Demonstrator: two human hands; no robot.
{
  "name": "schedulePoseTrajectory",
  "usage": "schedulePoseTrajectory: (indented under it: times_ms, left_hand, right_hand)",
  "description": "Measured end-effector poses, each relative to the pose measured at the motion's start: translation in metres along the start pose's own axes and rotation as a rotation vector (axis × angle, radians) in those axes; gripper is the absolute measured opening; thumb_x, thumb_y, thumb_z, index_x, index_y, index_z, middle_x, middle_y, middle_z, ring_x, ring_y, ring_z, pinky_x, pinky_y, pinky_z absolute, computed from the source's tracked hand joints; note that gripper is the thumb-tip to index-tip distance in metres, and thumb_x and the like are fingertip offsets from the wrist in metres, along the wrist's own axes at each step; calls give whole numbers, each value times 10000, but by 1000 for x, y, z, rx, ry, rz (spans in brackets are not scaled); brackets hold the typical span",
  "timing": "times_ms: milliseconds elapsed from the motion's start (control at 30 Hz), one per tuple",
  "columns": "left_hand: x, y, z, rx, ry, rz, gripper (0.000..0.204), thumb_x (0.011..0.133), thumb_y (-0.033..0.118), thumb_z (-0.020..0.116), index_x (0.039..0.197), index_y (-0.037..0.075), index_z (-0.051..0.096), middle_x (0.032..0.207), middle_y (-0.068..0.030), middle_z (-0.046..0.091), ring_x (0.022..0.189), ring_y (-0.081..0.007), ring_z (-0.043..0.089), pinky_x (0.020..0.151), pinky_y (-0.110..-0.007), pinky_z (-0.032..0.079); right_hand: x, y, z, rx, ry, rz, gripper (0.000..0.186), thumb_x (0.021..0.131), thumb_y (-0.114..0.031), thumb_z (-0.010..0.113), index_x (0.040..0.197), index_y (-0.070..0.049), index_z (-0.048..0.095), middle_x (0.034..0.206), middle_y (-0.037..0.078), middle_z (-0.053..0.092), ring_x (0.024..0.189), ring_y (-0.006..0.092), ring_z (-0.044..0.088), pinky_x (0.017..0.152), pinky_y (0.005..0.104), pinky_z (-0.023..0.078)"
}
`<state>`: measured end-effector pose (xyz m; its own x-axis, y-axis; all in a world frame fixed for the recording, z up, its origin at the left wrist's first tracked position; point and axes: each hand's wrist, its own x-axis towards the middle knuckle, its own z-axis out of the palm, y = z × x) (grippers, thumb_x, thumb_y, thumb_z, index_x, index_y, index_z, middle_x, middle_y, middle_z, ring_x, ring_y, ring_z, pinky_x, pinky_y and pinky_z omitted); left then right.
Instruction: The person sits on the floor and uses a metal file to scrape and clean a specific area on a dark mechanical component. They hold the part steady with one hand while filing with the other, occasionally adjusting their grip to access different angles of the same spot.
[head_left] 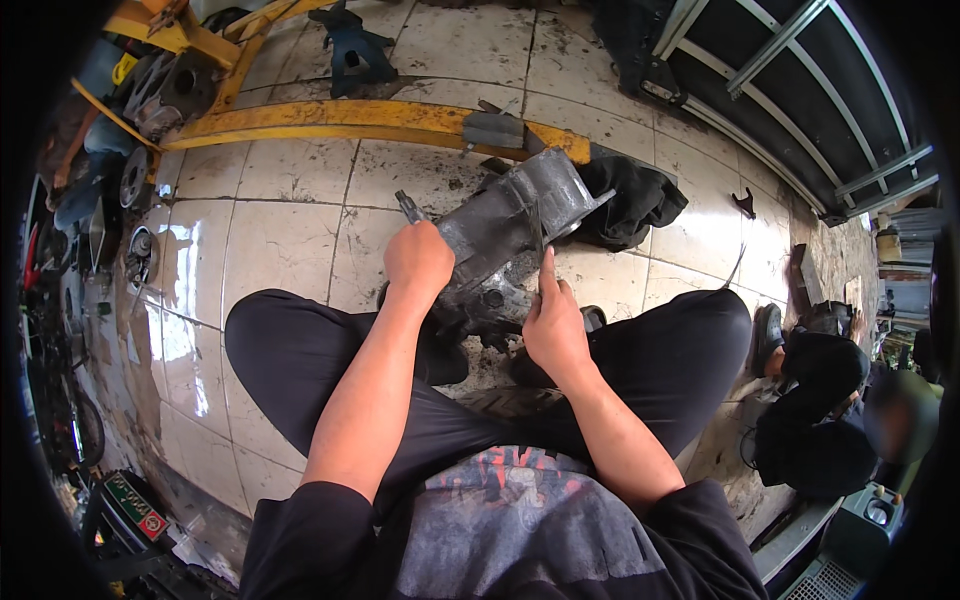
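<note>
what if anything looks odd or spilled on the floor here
The pale floor tiles are stained dark in patches; whether something spilled, I can't tell. A small dark forked part lies loose at right, apart from the grey metal housing.

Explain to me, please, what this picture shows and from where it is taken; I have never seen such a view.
There is no robot: these are a person's two bare hands. A wide fisheye camera on the head looks down, so straight edges bend near the rim. The left hand seems closed around a short metal shaft beside a grey metal casing. The right hand holds a thin dark tool over the casing; whether they touch is hard to tell. On the dirty tiled floor, a dark cloth lies beside the casing, with a yellow metal frame beyond. At right is another person.
</note>
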<state>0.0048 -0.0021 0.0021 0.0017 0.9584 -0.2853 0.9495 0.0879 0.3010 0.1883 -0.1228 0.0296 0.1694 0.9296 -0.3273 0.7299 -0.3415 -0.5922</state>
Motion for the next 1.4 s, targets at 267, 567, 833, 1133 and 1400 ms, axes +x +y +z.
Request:
schedulePoseTrajectory:
  times_ms: [267,567,833,1133,1400]
  left_hand:
    - [2,0,-1,-31,-60,-15,194,860,111,651,956,-32,740,967,-264,741,955,-460,717,854,-534,573]
    - [1,-3,0,-43,-8,10,170,842,87,657,907,-50,735,934,-279,736,925,-474,717,838,-547,570]
    - [3,-4,1,1,16,16,154,854,94,670,885,-21,768,913,-254,754,905,-441,741,810,-505,597]
    - [3,-8,0,-41,-2,-3,189,857,87,627,966,-33,724,970,-275,733,967,-467,710,868,-540,565]
    - [3,-19,5,-51,-16,25,195,857,70,610,974,-41,719,955,-286,731,960,-476,705,872,-552,555]
  right_hand:
    - [35,-18,3,-80,0,-22,936,866,-5,629,1667,19,147,1080,350,605,905,521,675,836,535,565]
    - [45,-22,-7,-82,-41,-18,927,859,-10,603,1644,84,120,916,348,665,822,510,686,785,554,559]
    - [33,-8,13,-33,61,-103,848,933,5,546,1631,104,75,860,342,677,799,524,668,788,571,534]
    - [39,-20,21,-1,3,41,902,927,-1,590,1659,48,65,951,358,654,868,513,685,807,569,552]
    - [38,-27,19,9,52,66,850,958,-18,553,1678,-14,100,933,341,678,865,526,681,790,586,537]
